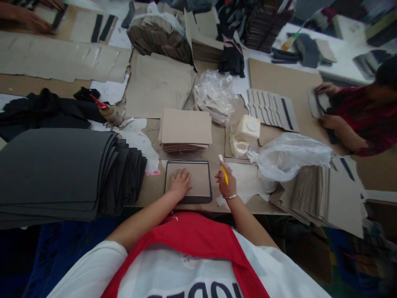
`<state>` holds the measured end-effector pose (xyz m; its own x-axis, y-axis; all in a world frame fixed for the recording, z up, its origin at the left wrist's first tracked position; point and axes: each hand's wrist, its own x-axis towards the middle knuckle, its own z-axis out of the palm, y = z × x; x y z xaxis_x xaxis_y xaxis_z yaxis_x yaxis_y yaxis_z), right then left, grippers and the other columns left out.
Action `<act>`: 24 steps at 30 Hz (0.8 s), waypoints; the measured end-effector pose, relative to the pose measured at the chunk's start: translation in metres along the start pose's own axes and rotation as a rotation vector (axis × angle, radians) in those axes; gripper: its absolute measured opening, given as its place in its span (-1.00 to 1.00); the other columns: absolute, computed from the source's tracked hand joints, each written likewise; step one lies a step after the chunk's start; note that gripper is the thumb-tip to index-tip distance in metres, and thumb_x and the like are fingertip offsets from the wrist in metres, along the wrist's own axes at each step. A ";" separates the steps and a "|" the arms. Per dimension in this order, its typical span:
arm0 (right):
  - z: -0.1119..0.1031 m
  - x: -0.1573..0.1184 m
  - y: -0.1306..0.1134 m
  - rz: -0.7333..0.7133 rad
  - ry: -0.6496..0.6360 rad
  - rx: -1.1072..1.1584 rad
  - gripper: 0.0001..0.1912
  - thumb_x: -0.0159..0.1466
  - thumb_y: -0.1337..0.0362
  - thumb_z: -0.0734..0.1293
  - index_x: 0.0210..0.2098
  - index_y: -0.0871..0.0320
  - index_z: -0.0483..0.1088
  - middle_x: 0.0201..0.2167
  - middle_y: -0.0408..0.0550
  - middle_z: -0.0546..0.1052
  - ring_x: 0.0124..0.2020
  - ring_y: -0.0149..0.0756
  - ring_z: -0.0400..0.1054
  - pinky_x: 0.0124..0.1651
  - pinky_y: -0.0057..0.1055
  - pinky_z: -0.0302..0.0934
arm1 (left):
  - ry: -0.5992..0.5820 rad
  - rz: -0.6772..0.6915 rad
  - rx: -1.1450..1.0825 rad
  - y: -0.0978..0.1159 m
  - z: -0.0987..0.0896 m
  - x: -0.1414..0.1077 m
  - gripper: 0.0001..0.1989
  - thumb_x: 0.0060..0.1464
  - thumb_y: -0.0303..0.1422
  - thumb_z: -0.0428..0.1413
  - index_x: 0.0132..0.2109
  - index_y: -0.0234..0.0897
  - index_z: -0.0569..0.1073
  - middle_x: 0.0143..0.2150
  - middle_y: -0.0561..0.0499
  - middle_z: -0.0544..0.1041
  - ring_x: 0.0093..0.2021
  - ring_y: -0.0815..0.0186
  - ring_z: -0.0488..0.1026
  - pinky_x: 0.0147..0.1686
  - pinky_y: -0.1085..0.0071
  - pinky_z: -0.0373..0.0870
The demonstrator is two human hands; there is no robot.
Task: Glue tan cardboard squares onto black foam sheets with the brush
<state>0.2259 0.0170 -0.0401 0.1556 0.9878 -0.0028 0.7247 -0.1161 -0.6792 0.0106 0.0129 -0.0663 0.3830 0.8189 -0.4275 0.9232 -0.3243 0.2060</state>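
– Where do we have the dark-edged panel (200,176)?
– Flat on the bench (147,194), right in front of our red apron (198,236), beige face up.
– And our left hand (180,184)?
– Palm down on it, fingers spread and gripping nothing.
– Our right hand (227,184)?
– Just beside the panel's right edge, fingers curled closed around the yellow-handled tool (224,174), its white tip pointing away from us.
– What do we see just beyond the panel?
– A stack of beige boards (186,128), with the white container (248,127) to its right and a clear plastic bag (294,155) past that.
– On our left?
– A big pile of dark sheets (52,169), and behind it a bottle with a red nozzle (110,112).
– Farther right?
– A person in a plaid sleeve (369,107), both hands at a small piece.
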 end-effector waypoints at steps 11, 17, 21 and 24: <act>0.108 0.023 -0.094 0.130 -0.329 0.483 -0.73 0.14 0.06 0.26 -0.34 0.11 0.43 -0.58 -0.19 0.45 -0.57 -0.39 0.34 -0.47 -0.46 0.25 | -0.018 0.116 -0.007 0.006 0.012 -0.009 -0.53 0.16 -0.45 -0.13 0.20 -0.29 0.32 0.26 -0.22 0.25 0.29 -0.08 0.02 0.19 -0.16 -0.03; 0.096 0.032 -0.069 0.068 -0.277 0.354 -0.75 0.14 0.10 0.24 -0.36 0.13 0.44 -0.52 -0.14 0.50 -0.49 -0.37 0.38 -0.39 -0.45 0.28 | 0.038 0.131 -0.023 0.007 0.016 -0.010 -0.53 0.22 -0.36 -0.16 0.25 -0.25 0.24 0.31 -0.21 0.17 0.28 -0.12 0.02 0.12 -0.19 0.04; 0.050 0.028 -0.028 0.225 -0.245 0.359 -0.65 0.14 0.02 0.24 -0.31 0.16 0.43 -0.60 -0.17 0.46 -0.65 -0.42 0.29 -0.57 -0.48 0.22 | 0.047 0.119 0.008 0.007 0.019 -0.011 -0.52 0.23 -0.35 -0.19 0.28 -0.16 0.19 0.34 -0.12 0.12 0.28 -0.09 0.03 0.11 -0.18 0.05; 0.023 0.022 -0.004 0.342 -0.153 0.388 -0.62 0.11 -0.02 0.27 -0.32 0.18 0.43 -0.65 -0.20 0.43 -0.69 -0.44 0.27 -0.62 -0.51 0.20 | 0.040 0.120 0.029 0.009 0.018 -0.011 -0.53 0.24 -0.33 -0.20 0.27 -0.16 0.20 0.34 -0.11 0.12 0.28 -0.08 0.04 0.11 -0.16 0.05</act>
<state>0.2109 0.0414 -0.0545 0.2188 0.9075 -0.3587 0.3444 -0.4157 -0.8418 0.0151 -0.0076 -0.0761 0.4902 0.7912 -0.3656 0.8714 -0.4347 0.2275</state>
